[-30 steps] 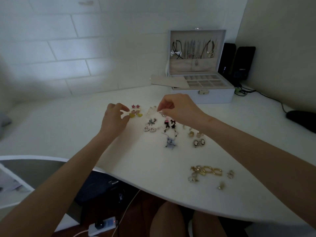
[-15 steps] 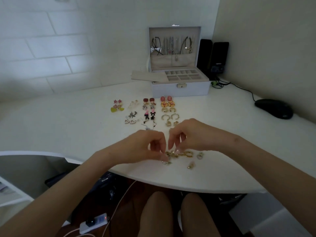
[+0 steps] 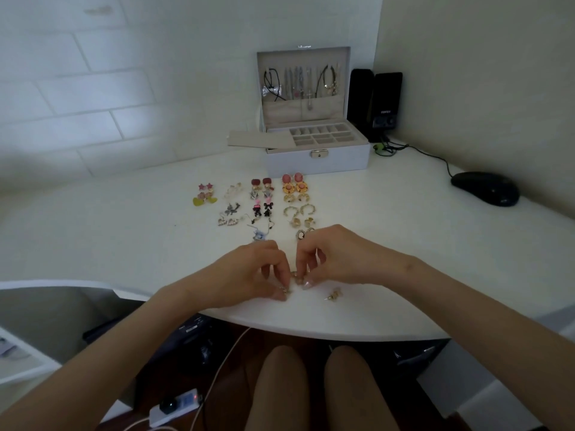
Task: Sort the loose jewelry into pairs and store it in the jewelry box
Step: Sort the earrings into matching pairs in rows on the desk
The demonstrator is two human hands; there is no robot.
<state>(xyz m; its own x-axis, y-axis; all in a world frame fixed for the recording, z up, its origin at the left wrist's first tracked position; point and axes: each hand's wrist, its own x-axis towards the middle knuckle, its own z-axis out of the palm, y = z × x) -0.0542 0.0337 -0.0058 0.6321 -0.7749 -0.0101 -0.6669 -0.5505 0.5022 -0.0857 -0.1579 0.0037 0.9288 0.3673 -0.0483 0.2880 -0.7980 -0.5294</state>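
Both grips are narrowed to fingertip pinches: the left hand (image 3: 249, 275) and right hand (image 3: 345, 259) each hold small gold jewelry pieces (image 3: 295, 276) on the white surface (image 3: 124, 237), well in front of the open pale grey jewelry box (image 3: 317, 161). Between hands and box lie rows of paired earrings (image 3: 264, 206); one loose gold earring (image 3: 334, 294) lies farthest from the box.
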